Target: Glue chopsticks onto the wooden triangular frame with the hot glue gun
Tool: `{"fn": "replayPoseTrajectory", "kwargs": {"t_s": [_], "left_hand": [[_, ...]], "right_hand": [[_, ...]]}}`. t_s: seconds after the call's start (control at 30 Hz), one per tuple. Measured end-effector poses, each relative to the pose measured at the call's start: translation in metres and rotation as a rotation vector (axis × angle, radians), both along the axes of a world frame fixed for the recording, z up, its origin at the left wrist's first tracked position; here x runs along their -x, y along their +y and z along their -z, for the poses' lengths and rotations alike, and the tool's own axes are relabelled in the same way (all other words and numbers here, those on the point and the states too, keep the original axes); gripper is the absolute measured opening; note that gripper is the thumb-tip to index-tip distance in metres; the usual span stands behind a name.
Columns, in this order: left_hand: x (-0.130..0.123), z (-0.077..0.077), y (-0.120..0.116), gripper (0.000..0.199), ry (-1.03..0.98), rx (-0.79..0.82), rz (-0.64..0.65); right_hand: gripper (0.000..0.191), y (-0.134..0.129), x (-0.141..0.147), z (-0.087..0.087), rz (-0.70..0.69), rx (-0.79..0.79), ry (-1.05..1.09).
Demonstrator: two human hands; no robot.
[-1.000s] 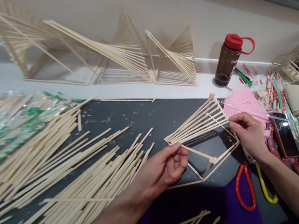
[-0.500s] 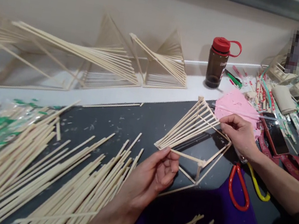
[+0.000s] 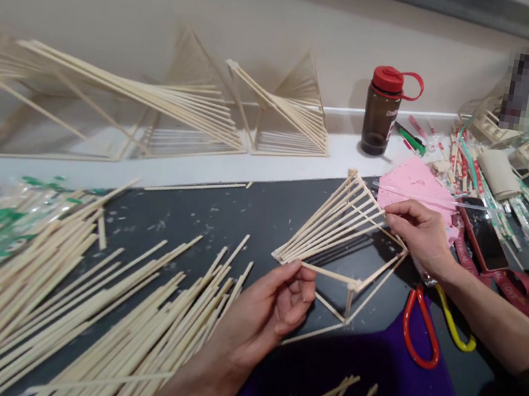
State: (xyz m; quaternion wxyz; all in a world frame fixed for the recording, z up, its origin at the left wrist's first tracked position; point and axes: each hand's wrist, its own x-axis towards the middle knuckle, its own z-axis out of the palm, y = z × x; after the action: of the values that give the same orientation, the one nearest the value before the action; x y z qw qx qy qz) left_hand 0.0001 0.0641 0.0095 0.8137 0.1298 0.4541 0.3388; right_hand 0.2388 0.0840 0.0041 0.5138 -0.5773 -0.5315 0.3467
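Head view, stick frame [image 3: 334, 235]: apparently resting on the dark worktop [image 3: 191, 213], between both hands, its sticks fanned.
Left hand [image 3: 277, 301]: fingers pinching the frame at the fan's gathered end.
Right hand [image 3: 423, 237]: fingers pinching the fan's spread end, near edge.
Loose sticks [image 3: 155, 335]: piled left of the left hand.
Advised handling: light pinch at both ends, gaps matched to neighbouring sticks, no sideways push on so thin a frame.
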Motion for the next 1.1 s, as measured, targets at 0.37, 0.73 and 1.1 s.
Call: {"fn": "replayPoseTrajectory", "kwargs": {"t_s": [0.37,0.73,1.1], "left_hand": [[0.005,0.011,-0.002,0.017,0.092,-0.140,0.084],[-0.001,0.017,-0.014,0.037,1.237,-1.626,0.741],[-0.057,0.019,0.018,0.050,1.701,-1.338,0.853]], "right_hand": [[0.009,-0.005,-0.003,-0.014,0.062,-0.037,0.006],[0.011,-0.026,-0.011,-0.033,0.002,-0.066,-0.155],[0.014,-0.061,-0.027,-0.044,0.029,-0.092,-0.177]]}}
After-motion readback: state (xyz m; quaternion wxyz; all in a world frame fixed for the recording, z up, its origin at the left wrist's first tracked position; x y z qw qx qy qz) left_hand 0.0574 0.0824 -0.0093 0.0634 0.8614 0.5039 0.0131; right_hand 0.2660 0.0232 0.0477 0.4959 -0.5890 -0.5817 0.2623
